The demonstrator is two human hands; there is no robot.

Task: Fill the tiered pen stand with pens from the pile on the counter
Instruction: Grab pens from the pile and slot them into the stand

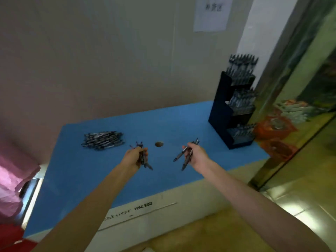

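- Our left hand (135, 157) is curled tight round a small bunch of pens (143, 159), slim dark barrels that splay out above and below the fist.
- Our right hand (195, 155) grips two or three more pens (183, 156); their pointed ends fan down and to the left, and their caps poke up past the knuckles.
- Both hands hover over the middle of the desk (72, 170), well apart from each other, with bare forearms reaching in from the bottom edge.
- Between the hands, slightly farther back, we see a small round hole (159, 144) in the desk's top.
- The desk top is a flat, matte blue sheet; its front face is pale and carries printed lettering (127, 210), partly hidden by our left arm.
- The pile (102, 140) of loose pens lies on the blue top to the left of our left hand, a low, bristly heap of dark barrels lying mostly side by side.
- The stand (221, 113) sits at the far right of the desk, a dark, boxy, stepped rack with three tiers, each holding upright pens packed close.
- Behind it runs a plain wall with a paper notice (211, 13); to the right is a shiny, gold-toned panel (300, 88) with blurred reflections.
- The picture is soft, so we cannot make out finer pen details.
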